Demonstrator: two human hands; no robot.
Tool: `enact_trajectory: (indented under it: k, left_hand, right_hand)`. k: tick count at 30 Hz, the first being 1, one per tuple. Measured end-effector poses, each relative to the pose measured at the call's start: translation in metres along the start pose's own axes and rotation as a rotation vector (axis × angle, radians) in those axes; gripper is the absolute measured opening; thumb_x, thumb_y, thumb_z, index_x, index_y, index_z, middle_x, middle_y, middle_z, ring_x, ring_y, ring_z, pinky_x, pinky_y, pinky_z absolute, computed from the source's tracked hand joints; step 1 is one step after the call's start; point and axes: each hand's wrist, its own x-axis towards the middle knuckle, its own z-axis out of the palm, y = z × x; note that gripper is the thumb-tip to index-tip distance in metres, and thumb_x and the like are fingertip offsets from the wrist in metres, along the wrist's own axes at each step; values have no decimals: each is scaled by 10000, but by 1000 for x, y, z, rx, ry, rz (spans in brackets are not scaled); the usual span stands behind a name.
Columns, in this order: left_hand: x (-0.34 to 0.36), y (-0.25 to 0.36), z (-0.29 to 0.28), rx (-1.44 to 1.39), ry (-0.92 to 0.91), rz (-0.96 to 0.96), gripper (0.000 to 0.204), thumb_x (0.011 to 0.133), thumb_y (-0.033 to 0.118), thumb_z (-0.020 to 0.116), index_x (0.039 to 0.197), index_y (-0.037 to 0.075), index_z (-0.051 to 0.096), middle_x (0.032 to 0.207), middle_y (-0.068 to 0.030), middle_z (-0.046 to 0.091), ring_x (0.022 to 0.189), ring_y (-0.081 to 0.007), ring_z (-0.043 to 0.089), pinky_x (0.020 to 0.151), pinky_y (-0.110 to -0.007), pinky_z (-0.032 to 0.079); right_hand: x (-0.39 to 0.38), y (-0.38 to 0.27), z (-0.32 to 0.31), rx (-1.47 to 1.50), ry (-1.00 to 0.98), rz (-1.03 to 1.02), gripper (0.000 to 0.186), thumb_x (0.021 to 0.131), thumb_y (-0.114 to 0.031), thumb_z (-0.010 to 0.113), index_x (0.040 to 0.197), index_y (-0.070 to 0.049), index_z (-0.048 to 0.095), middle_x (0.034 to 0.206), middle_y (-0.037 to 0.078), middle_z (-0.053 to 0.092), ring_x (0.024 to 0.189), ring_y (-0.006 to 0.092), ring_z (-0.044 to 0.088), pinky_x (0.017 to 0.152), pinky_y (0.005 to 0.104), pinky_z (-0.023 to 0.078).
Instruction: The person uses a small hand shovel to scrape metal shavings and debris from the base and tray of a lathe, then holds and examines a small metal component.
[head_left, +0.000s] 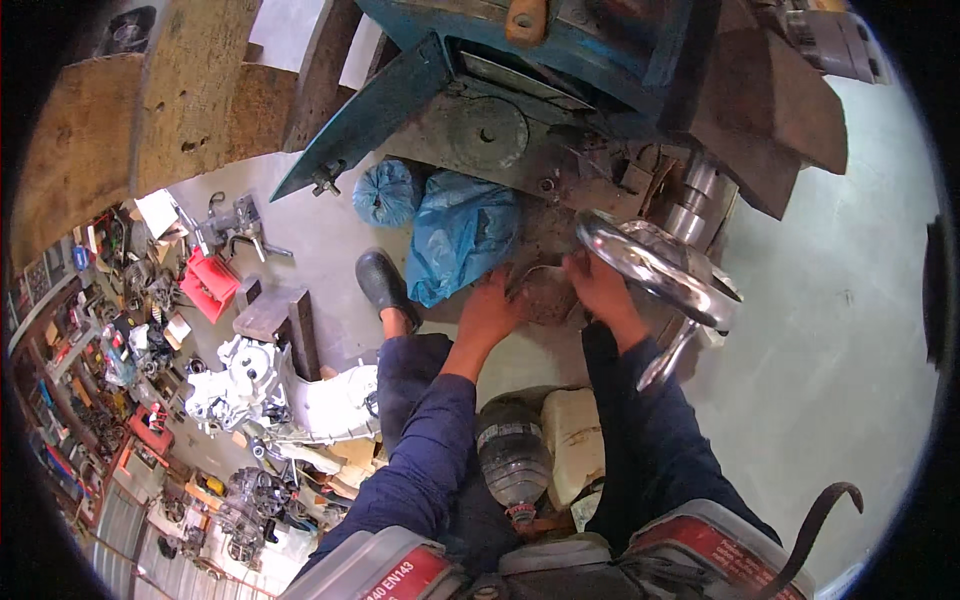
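My left hand (490,305) and my right hand (598,292) grip opposite sides of a rusty brown, rounded piece (543,297) at the machine's base; exactly what it is I cannot make out. A crumpled blue plastic bag (458,232) lies just beyond my left hand, with a smaller blue bundle (384,194) at its left. A chrome handwheel (712,290) with a crank handle (668,358) hangs over my right wrist. Below my arms lie a large plastic bottle (512,455) and a cream jerrycan (570,440).
A teal machine (365,120) and rusty steel bracket (760,120) stand above. Wooden planks (175,120) cross the upper left. A silver engine casing (250,390), steel block (298,330), red plastic item (208,280) and cluttered parts and tools (100,400) fill the left. Grey floor (830,380) shows right.
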Motion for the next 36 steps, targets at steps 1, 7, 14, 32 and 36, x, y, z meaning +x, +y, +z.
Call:
enact_trajectory:
  k: [1,7,14,32,36]
  left_hand:
    - [2,-2,-4,2,43,41,529,890,269,653,1320,-7,515,1320,-274,548,1188,-460,542,970,-501,472]
    - [-20,-30,-72,-65,535,26,372,881,24,609,1252,16,581,1250,-205,621,1117,-363,610,939,-419,492]
    - [5,49,-199,364,1102,237,474,854,76,626,1300,-44,520,1271,-219,577,1199,-401,534,1042,-469,409]
    - [45,93,-152,138,437,-172,268,894,191,647,1035,-33,611,1028,-224,659,988,-375,635,779,-476,500]
    - [59,119,-99,-146,564,-52,319,945,291,612,1062,-6,616,1022,-167,681,930,-319,656,727,-445,514]
  right_hand:
    - [-20,32,6,-177,17,-80,577,906,-333,654,1356,-34,450,1244,294,573,1123,441,591,935,493,490]
    - [-208,114,-44,-684,-362,321,722,861,-458,639,1353,48,487,1323,322,535,1211,460,536,1057,511,410]
    - [-264,85,-82,-183,-260,455,854,849,-510,632,1416,90,415,1427,349,428,1333,458,428,1119,450,369]
    - [-248,128,-61,-143,-16,547,523,860,-383,605,1040,100,691,1122,317,649,1095,446,619,976,476,483]
    - [-250,98,-85,-9,-4,648,547,830,-373,637,1098,104,672,1183,317,627,1117,442,606,1017,446,463]
